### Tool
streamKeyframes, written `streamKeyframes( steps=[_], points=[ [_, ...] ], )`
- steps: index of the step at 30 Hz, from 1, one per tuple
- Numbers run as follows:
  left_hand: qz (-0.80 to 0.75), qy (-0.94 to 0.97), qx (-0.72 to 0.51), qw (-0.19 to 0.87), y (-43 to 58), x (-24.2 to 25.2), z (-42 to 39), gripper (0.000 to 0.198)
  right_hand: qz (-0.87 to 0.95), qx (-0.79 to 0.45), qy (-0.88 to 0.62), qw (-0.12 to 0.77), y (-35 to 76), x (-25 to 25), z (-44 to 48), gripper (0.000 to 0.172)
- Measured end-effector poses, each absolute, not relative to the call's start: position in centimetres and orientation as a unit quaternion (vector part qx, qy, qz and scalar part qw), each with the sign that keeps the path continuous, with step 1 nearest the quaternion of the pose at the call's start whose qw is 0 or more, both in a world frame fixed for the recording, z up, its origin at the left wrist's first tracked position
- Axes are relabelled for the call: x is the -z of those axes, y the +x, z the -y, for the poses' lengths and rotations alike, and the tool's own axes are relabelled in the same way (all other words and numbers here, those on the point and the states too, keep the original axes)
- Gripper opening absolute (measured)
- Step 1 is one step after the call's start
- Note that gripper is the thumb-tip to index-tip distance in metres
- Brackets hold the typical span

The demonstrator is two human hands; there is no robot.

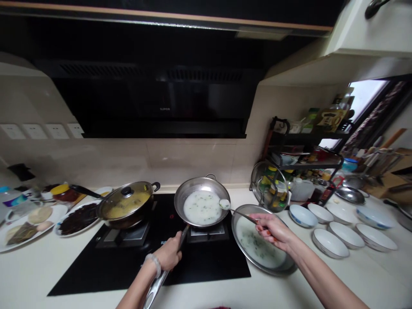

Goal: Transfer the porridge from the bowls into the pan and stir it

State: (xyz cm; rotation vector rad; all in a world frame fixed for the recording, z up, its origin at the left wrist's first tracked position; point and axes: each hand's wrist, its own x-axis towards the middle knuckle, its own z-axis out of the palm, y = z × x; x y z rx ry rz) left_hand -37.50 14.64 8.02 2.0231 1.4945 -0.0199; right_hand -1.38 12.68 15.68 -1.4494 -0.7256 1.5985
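My left hand is wrapped round the long metal handle of a steel frying pan on the right burner. White batter with green flecks covers the middle of the pan. My right hand grips the thin handle of a ladle, whose bowl holds some white, green-flecked batter over the pan's right side. Beneath my right forearm stands a wide steel basin of the same kind of batter, right of the cooktop.
A lidded pan occupies the left burner. Plates of food, including a dark heap, lie farther left. Several bowls stand at right, before a black spice rack. The range hood overhangs the cooktop.
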Motion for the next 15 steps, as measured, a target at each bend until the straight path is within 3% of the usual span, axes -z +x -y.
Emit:
streamKeyframes(
  steps=[9, 15],
  points=[
    [-0.580, 0.746, 0.019, 0.327, -37.4, -8.3, -14.5, 0.068, 0.269, -0.542, -0.663, 0.441, 3.6, -12.8, -8.3, 0.045],
    [-0.578, 0.740, 0.030, 0.343, -37.3, -8.3, -14.6, 0.066, 0.486, -0.293, -0.777, 0.274, 5.4, -7.2, -5.9, 0.043]
  ],
)
